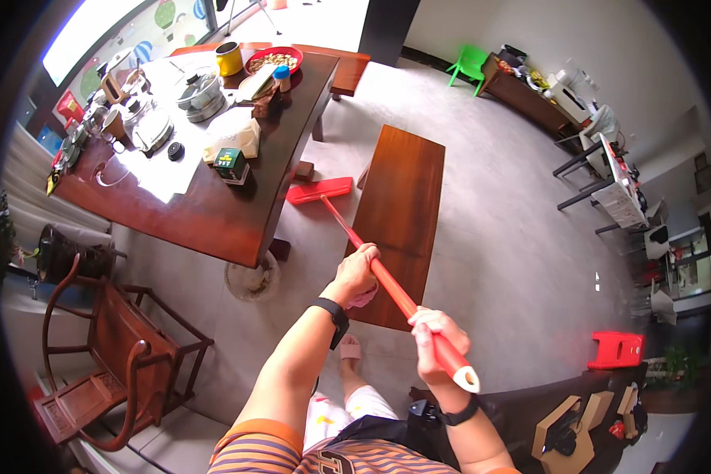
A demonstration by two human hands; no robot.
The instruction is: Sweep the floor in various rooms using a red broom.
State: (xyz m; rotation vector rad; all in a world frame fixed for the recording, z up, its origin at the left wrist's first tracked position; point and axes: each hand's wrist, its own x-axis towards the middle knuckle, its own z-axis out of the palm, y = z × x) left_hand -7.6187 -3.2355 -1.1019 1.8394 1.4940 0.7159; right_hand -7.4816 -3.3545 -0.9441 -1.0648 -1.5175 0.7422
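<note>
I hold a long red broom (393, 287) slantwise over the wooden bench (403, 197). My left hand (356, 274) is wrapped round the lower part of the handle. Closer to me, my right hand (438, 341) grips it just below the open end with the hanging hole. The broom's flat red head (320, 190) is low by the floor, between the dark wooden table (237, 225) and the bench; its bristles cannot be made out. A pinkish patch shows under my left hand, too little to name.
On the table stand a yellow mug (229, 58), a red bowl (273, 59), a glass pot (198, 96) and a green box (231, 166). A round basket (251, 276) sits by the table's leg. A wooden armchair (126, 340) is left, a red stool (617, 350) right.
</note>
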